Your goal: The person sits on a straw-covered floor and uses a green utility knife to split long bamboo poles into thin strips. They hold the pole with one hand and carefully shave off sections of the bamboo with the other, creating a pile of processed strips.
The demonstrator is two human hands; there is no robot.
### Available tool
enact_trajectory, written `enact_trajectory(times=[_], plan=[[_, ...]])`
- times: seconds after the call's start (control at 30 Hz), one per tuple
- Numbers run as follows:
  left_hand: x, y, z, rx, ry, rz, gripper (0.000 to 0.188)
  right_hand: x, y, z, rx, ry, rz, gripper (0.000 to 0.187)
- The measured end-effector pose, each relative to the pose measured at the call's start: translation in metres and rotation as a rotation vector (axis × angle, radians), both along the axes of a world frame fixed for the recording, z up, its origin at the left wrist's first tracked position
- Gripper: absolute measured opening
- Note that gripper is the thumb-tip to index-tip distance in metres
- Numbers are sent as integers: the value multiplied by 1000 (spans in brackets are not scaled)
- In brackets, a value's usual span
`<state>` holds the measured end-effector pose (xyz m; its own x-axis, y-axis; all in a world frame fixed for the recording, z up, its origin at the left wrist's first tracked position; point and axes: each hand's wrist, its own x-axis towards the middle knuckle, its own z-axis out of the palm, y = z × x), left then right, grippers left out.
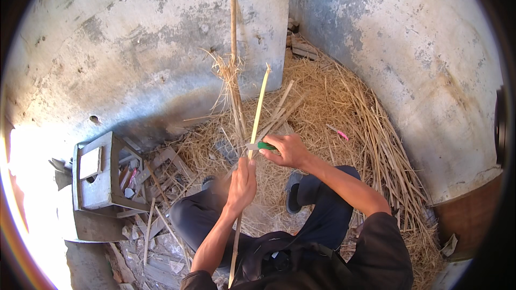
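Mid-frame, my left hand [242, 182] clamps the bamboo strip [258, 108] while my right hand [287, 150] grips the green-handled knife [259, 145], splitting it; next needs steady pressure.

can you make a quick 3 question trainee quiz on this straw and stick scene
1. True or false: the left hand grips the long pale stick.
2. What does the right hand hold against that stick? A) hammer B) green-handled knife C) brush
3. Fill in: the grey stool stands to the person's ____.

Key: 1 true. 2 B. 3 left, beside the straw pile.
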<state>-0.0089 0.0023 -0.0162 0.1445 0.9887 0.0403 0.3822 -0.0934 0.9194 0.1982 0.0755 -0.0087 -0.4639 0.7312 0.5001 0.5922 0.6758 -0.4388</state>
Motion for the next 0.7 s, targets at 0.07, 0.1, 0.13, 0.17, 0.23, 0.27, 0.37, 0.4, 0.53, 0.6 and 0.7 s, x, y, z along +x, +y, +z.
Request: enact_trajectory(times=[0.07,0.1,0.13,0.17,0.23,0.27,0.37,0.4,0.53,0.6,0.7], plan=[[1,-1,5,-3,0,-4,23,1,0,0,-2,-11,-5,34],[1,-1,5,-7,1,-4,23,2,0,0,-5,-14,-8,34],[1,-1,5,-11,2,-2,23,2,1,-1,-7,-17,-9,35],[1,-1,5,-15,4,0,23,2,1,-1,-19,-14,-9,35],[1,-1,4,-2,10,-5,23,2,1,-1,-43,-10,-9,35],[1,-1,4,4,13,-8,23,2,1,-1,-48,-10,-12,36],[0,0,-4,102,48,-12,23,3,2,0,-61,-10,-16,36],[0,0,-4,86,50,-19,22,4,2,0,-63,-11,-14,36],[-1,0,0,19,48,-30,21,5,2,1,-93,-51,-24,37],[-1,-1,0,86,76,-39,20,5,2,1,-78,-33,-27,35],[-1,-3,-5,261,135,-68,19,7,4,2,-68,-14,-44,34]])
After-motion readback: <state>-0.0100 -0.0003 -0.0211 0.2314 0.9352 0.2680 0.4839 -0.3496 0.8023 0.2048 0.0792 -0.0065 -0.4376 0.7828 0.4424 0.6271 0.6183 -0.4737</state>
